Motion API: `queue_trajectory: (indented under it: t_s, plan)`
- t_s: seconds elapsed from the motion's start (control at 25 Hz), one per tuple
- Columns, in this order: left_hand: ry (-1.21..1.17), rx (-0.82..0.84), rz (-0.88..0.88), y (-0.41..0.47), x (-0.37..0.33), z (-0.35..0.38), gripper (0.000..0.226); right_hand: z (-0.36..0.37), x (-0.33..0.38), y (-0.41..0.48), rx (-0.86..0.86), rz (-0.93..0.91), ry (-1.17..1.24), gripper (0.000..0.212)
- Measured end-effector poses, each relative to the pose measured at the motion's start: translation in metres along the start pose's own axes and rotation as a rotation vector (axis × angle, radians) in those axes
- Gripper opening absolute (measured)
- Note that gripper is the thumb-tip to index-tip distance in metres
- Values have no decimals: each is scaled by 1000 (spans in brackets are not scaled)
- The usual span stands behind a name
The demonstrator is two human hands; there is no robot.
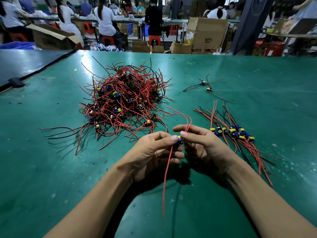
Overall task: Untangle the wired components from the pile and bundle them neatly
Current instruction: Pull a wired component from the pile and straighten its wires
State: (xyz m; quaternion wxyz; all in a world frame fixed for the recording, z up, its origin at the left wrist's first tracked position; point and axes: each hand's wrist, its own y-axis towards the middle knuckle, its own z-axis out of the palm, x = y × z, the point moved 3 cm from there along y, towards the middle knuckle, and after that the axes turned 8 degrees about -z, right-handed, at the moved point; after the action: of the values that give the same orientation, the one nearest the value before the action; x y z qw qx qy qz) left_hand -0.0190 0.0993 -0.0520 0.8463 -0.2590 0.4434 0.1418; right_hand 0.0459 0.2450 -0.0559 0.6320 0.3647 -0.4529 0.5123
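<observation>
Between the two hands, in the head view, a small blue-and-yellow part [179, 140] is held above the green tabletop [51, 169]. The left hand [154, 150] pinches the part between thumb and curled fingers. The right hand [202, 146] pinches its upper red wires [189, 124] just above it, thumb against forefinger. A long red wire [167, 169] hangs down between the wrists.

Ahead and left of the left hand lies the tangled pile [125, 98]. Just right of the right hand lies the sorted row [231, 133], with its wires running much the same way. Well ahead of the right hand lie two loose pieces [205, 85].

To do this step well, I judge the right hand should slide along the wires to straighten them while the left holds the part firm. The part then goes down in line with the row.
</observation>
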Motion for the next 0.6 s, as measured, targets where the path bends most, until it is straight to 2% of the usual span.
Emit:
queue_trajectory:
  t_s: [0.16,0.24,0.36,0.48,0.6]
  plan:
    - [9,-5,45,1,0,4,34,-3,2,2,-77,-71,108,13]
    - [57,0,58,0,0,5,39,-4,2,2,-125,-77,89,14]
    - [144,-6,82,0,3,7,32,-5,2,2,-187,-90,46,17]
    - [159,-26,99,2,5,8,18,-4,1,1,-160,-49,50,15]
    - [181,-73,100,4,8,7,24,0,-4,-1,-91,27,16,20]
